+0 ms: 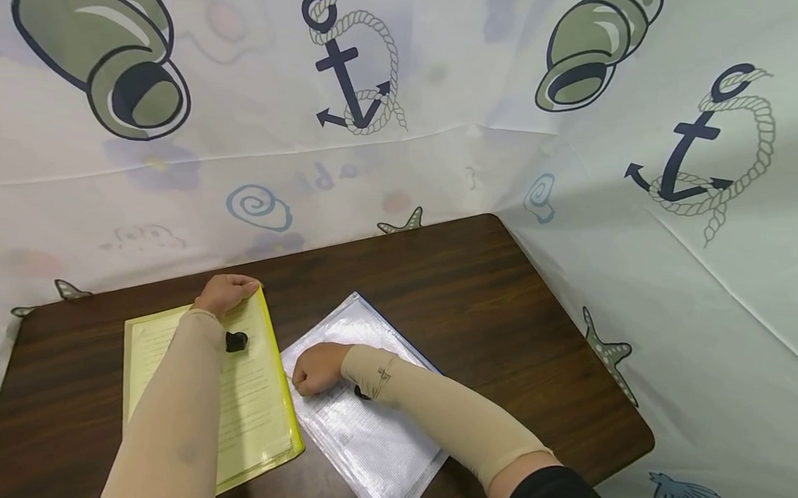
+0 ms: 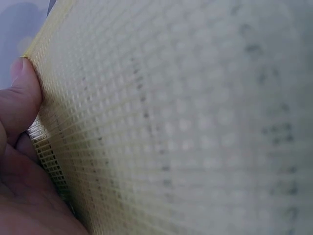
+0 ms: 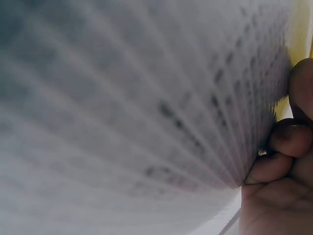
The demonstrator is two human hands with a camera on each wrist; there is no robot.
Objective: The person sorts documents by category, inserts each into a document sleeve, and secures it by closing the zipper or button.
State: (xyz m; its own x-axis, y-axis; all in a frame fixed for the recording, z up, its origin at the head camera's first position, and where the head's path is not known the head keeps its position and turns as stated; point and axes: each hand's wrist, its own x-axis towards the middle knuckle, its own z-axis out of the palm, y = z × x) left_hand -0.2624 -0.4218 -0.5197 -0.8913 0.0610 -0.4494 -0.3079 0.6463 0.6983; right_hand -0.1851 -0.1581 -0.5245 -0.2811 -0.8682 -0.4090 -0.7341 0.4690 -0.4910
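Note:
My left hand pinches the top right corner of a yellow mesh document pouch, thumb on its upper face in the left wrist view. Printed lines show through the yellow mesh, and a bright yellow strip runs down the right edge. To the right, a white mesh document pouch with a blue upper right edge lies at a slant. My right hand grips this pouch at its left edge, beside the yellow strip. Curled fingers meet the white mesh's edge in the right wrist view, with print showing through.
Both pouches are on a dark wood-grain table with rounded corners. Behind and to the right hangs a pale curtain printed with anchors, shells and starfish, close to the table's edges. A small black wrist camera shows at the left wrist.

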